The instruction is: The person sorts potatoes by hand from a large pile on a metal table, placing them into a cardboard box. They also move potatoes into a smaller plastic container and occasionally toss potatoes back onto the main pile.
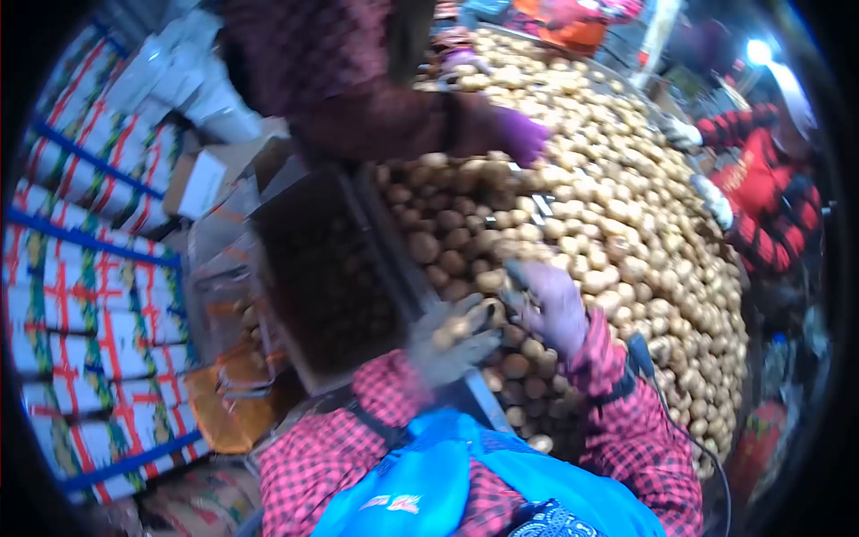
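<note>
My left hand (447,345), in a grey glove, is palm up with its fingers curled round pale, round potatoes, near the edge of the sorting table. Just right of it, my right hand (548,304), in a purple and grey glove, reaches over the potato pile (617,215); its fingertips are blurred among the potatoes, and whether they grip one is unclear. Both sleeves are pink checked. To the left of my left hand stands an open box (313,268) with potatoes lying dim inside.
A co-worker's purple-gloved hand (522,136) reaches over the pile ahead. Another person in red (761,183) works at the right edge. Stacked printed cartons (98,286) line the left side. An orange bag (228,407) lies beside the box. A cable (684,425) hangs at my right sleeve.
</note>
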A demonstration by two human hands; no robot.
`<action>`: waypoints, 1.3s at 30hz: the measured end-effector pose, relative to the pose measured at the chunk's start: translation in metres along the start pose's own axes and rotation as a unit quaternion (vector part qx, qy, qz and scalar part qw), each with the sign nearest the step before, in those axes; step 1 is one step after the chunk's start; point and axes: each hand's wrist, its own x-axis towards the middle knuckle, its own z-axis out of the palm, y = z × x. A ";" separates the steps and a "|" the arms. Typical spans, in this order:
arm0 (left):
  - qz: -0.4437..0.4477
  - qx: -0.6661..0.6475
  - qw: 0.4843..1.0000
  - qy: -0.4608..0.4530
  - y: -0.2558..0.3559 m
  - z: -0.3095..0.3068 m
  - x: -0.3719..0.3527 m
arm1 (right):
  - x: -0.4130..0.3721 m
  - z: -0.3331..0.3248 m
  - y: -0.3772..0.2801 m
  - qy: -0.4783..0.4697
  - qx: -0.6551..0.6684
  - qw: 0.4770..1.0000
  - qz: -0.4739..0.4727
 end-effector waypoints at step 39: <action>-0.044 0.324 0.916 0.232 0.060 0.013 -0.019 | -0.132 -0.028 0.047 0.099 -0.167 0.944 0.268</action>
